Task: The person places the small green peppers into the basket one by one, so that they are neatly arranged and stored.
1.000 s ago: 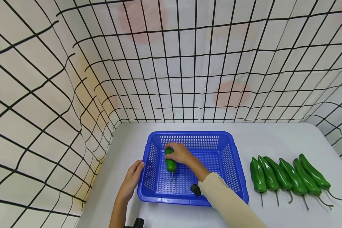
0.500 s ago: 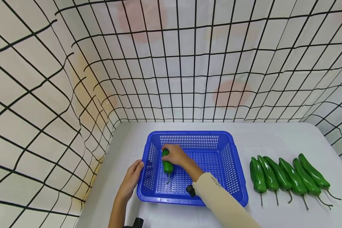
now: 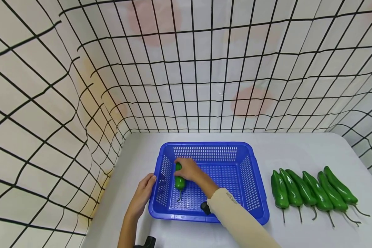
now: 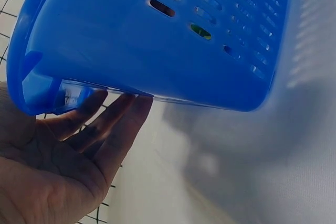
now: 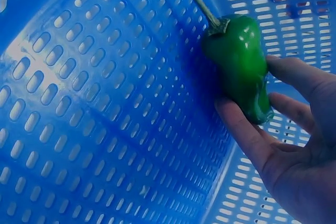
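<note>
Inside the blue plastic basket, at its left part, my right hand holds a green chili pepper between thumb and fingers. The right wrist view shows that pepper close to the perforated floor, its stem pointing away from the hand. My left hand grips the basket's left rim. In the left wrist view the fingertips of the left hand touch the outside of the basket wall. The thumb's hold on the rim is hidden there.
On the white table, right of the basket, several green chili peppers lie side by side with stems toward me. A black wire grid lined with white sheeting stands behind and at both sides.
My right hand has moved a little left with the chili pepper, nearer the basket's left wall. The left hand stays at the rim.
</note>
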`<state>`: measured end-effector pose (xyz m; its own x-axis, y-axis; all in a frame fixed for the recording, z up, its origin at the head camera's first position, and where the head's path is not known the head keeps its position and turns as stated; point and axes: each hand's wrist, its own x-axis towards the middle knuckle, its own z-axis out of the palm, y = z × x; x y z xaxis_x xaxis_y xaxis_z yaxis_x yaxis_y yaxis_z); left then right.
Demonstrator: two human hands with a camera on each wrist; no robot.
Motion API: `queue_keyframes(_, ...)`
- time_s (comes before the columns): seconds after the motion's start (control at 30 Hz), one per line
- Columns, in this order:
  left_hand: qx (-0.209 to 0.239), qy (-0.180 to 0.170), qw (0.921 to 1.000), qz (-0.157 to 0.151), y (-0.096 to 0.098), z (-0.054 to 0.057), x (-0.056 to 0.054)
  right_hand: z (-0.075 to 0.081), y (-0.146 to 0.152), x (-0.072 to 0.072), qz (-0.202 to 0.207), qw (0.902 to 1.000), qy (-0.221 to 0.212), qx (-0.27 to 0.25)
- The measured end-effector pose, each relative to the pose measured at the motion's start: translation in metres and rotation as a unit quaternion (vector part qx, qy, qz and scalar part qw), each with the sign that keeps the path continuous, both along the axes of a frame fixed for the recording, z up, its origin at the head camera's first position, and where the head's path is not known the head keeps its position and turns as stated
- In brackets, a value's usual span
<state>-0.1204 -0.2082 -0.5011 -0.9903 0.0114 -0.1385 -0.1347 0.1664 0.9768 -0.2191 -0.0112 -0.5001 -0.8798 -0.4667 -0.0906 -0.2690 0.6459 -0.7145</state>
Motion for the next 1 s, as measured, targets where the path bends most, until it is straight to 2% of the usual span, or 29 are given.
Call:
queue_keyframes(0.37, 0.000, 0.002, 1.0000, 0.002, 0.001, 0.005, 0.000, 0.007, 0.013, -0.002, 0.010, 0.9995, 0.025, -0.017)
queue_keyframes(0.5, -0.012, 0.007, 0.9999, 0.007, 0.001, 0.004, -0.001, 0.013, 0.018, -0.003, 0.017, 0.9992, 0.032, -0.016)
queue_keyframes(0.67, -0.036, 0.016, 0.9990, 0.020, 0.000, 0.000, 0.000, 0.023, 0.026, -0.003, 0.022, 0.9985, 0.025, -0.042)
queue_keyframes(0.83, -0.047, 0.026, 0.9985, 0.013, 0.003, -0.003, 0.000, 0.034, 0.039, -0.003, 0.008, 0.9978, 0.037, -0.055)
queue_keyframes(1.0, -0.048, 0.031, 0.9983, 0.010, 0.003, -0.005, 0.001, 0.046, 0.055, -0.003, 0.003, 0.9980, 0.046, -0.044)
